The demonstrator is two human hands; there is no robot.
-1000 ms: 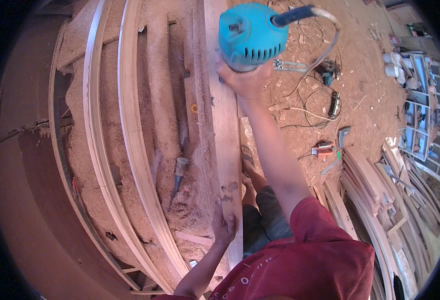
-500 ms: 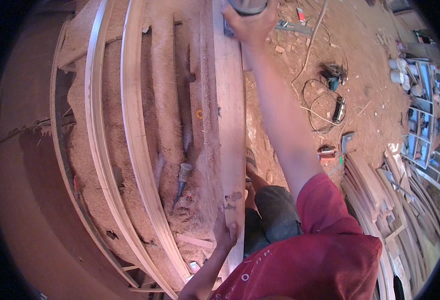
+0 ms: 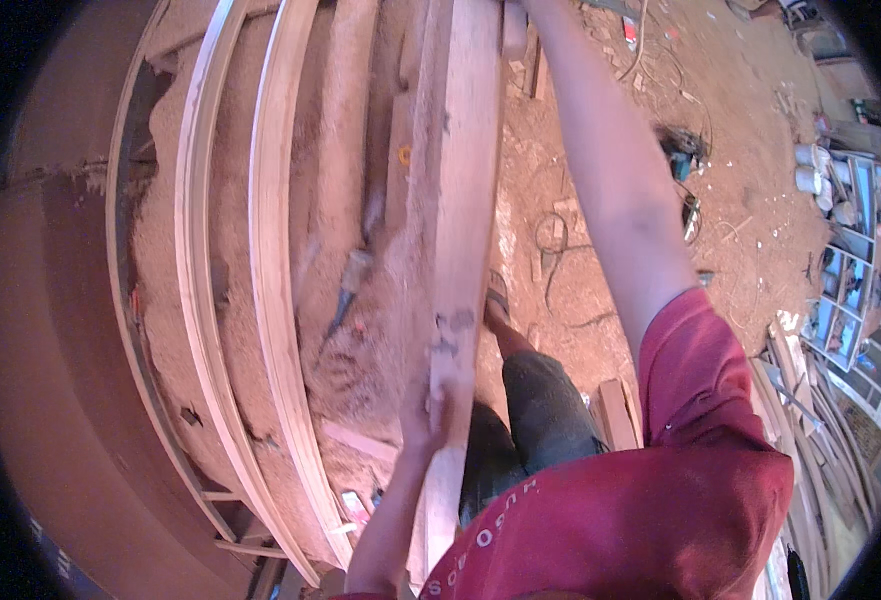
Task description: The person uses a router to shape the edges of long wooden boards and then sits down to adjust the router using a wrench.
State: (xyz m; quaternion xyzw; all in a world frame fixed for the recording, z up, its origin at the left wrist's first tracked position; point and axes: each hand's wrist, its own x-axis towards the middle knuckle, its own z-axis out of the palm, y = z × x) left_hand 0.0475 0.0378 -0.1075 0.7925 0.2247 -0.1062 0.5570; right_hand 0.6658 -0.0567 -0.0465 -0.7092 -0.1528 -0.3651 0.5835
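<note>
A long wooden beam runs lengthwise in front of me, with dark knots on its face near the middle. My left hand is closed around the beam's left edge at the near part, thumb lying on the top face; its fingers are partly hidden and slightly blurred. My right arm stretches forward along the beam's right side. Its hand lies beyond the top edge of the picture, so what it holds does not show.
Two long moulded timbers lie to the left over sawdust. A dark tapered tool with a pale end rests between them and the beam. Right are a teal power tool, cords, stacked timber and a shelf rack.
My right hand, earlier on a dark rounded tool atop the beam, has moved forward out of view. The view has shifted; my left hand still grips the beam.
</note>
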